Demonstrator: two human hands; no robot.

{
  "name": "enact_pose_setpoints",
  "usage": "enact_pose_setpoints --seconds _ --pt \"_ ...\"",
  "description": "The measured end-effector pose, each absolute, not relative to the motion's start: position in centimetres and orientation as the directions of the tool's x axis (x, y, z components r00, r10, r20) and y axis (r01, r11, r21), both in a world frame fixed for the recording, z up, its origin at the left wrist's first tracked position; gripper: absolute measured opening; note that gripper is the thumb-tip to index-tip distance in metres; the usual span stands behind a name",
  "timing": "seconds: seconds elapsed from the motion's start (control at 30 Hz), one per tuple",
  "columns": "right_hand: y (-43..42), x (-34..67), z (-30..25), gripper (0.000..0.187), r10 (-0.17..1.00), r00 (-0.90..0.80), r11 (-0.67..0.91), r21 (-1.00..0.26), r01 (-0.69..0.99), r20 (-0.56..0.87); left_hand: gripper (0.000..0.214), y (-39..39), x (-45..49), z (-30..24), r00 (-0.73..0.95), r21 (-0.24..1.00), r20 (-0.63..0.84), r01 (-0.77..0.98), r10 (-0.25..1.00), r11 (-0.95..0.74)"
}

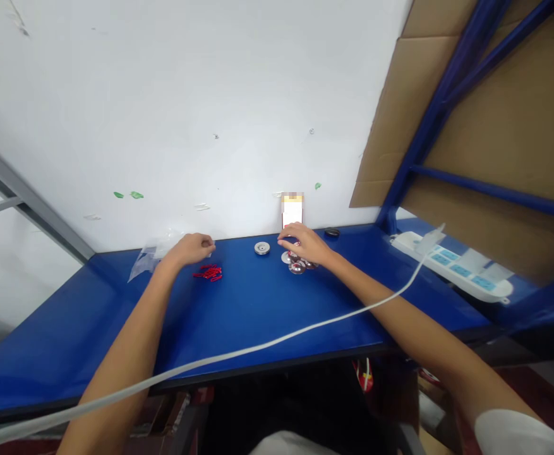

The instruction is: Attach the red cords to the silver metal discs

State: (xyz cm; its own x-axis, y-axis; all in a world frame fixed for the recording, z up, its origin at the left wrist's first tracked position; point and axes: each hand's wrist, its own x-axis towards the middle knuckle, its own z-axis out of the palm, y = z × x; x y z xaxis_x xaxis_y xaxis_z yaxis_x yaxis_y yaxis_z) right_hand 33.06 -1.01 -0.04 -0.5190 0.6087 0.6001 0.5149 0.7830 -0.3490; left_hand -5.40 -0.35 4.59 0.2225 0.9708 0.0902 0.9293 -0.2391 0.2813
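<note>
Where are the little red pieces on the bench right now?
In the head view, the small red pieces lie on the blue workbench, just right of the left hand and nearer the person, with a round metal disc farther right.

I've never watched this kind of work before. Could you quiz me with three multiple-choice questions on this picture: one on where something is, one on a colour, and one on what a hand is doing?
1. Which is nearest the left hand?
A) The power strip
B) The small red pieces
C) The black round cap

2. What colour is the tabletop?
A) Blue
B) Green
C) White

3. What is the right hand doing?
A) Gripping the white cable
B) Reaching under the table
C) Cupped over a cluster of round metal discs

Answers:
1. B, because the red pieces lie just beside and below that hand.
2. A, because the surface under both hands is bright blue.
3. C, because the fingers curve over the discs.
</note>
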Motion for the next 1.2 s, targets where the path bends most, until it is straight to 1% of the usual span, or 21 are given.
enact_pose_setpoints --seconds 0.07,0.17,0.23,0.27,0.37,0.47,0.53,0.63,0.7,0.77,0.8,0.87,0.93,0.97,1.03,1.1,1.13,1.2 --pt "-1.3 31.9 -0.9 0.025 0.580 -0.555 0.796 -0.269 0.543 0.596 0.023 0.1 -7.7 4.9 0.241 0.277 -0.062 0.936 0.969 -0.215" --pt "-1.3 30.2 -2.4 0.034 0.544 -0.649 0.804 -0.110 0.584 0.532 0.033 0.3 -9.3 5.0 0.243 0.342 -0.280 0.929 0.929 -0.140" --pt "-1.1 29.2 -3.1 0.034 0.545 -0.682 0.790 -0.027 0.613 0.488 0.036 0.3 -9.2 4.7 0.234 0.351 -0.362 0.931 0.902 -0.100" --pt "-1.0 28.8 -3.3 0.032 0.548 -0.691 0.782 0.005 0.623 0.472 0.034 0.3 -9.0 4.5 0.223 0.337 -0.364 0.937 0.904 -0.095" --pt "-1.1 28.2 -3.1 0.021 0.541 -0.698 0.762 0.079 0.643 0.469 0.023 0.6 -8.3 3.9 0.206 0.273 -0.280 0.953 0.938 -0.128" --pt "-1.4 28.3 -2.4 0.022 0.533 -0.641 0.734 0.076 0.675 0.553 0.012 0.7 -7.9 3.5 0.276 0.292 -0.250 0.936 0.928 -0.199" --pt "-1.5 28.6 -1.9 0.024 0.537 -0.583 0.724 0.023 0.690 0.610 0.007 0.6 -7.8 3.6 0.310 0.299 -0.236 0.925 0.921 -0.234" --pt "-1.7 29.3 -1.5 0.026 0.575 -0.505 0.716 -0.096 0.692 0.644 0.004 0.4 -7.6 3.7 0.280 0.270 -0.194 0.937 0.940 -0.224" --pt "-1.8 29.7 -1.3 0.026 0.624 -0.446 0.696 -0.196 0.691 0.642 0.008 0.4 -7.4 3.7 0.258 0.267 -0.196 0.942 0.946 -0.202" --pt "-1.9 29.9 -1.0 0.025 0.676 -0.392 0.680 -0.326 0.656 0.624 0.015 0.4 -7.2 3.7 0.242 0.270 -0.208 0.945 0.948 -0.182" --pt "-2.0 30.0 -0.9 0.024 0.701 -0.367 0.677 -0.411 0.610 0.611 0.016 0.4 -7.1 3.6 0.233 0.272 -0.211 0.947 0.949 -0.172" --pt "-2.2 30.0 -0.5 0.022 0.761 -0.300 0.645 -0.621 0.445 0.575 0.013 0.4 -6.9 3.6 0.226 0.275 -0.209 0.947 0.951 -0.164" --pt "-2.2 30.1 -0.1 0.023 0.837 -0.223 0.542 -0.812 0.215 0.500 0.009 0.3 -6.8 3.6 0.236 0.271 -0.211 0.947 0.948 -0.175" --pt "-2.2 30.1 0.1 0.027 0.870 -0.201 0.475 -0.874 0.097 0.450 0.007 0.2 -6.8 3.7 0.243 0.259 -0.212 0.948 0.947 -0.186" --pt "-2.1 30.2 0.5 0.034 0.913 -0.190 0.349 -0.933 -0.090 0.360 0.005 0.0 -6.6 3.9 0.268 0.231 -0.179 0.947 0.947 -0.225" --pt "-1.9 30.2 0.5 0.036 0.938 -0.172 0.268 -0.945 -0.189 0.300 0.005 -0.3 -6.2 4.2 0.312 0.254 -0.076 0.925 0.947 -0.284" --pt "-1.8 30.1 0.3 0.035 0.948 -0.151 0.246 -0.947 -0.205 0.279 0.005 -0.5 -5.8 4.4 0.340 0.305 -0.010 0.897 0.940 -0.321" --pt "-1.6 29.7 -0.4 0.031 0.962 -0.116 0.220 -0.956 -0.196 0.246 0.009 -1.1 -4.5 4.8 0.387 0.463 0.138 0.789 0.912 -0.405"
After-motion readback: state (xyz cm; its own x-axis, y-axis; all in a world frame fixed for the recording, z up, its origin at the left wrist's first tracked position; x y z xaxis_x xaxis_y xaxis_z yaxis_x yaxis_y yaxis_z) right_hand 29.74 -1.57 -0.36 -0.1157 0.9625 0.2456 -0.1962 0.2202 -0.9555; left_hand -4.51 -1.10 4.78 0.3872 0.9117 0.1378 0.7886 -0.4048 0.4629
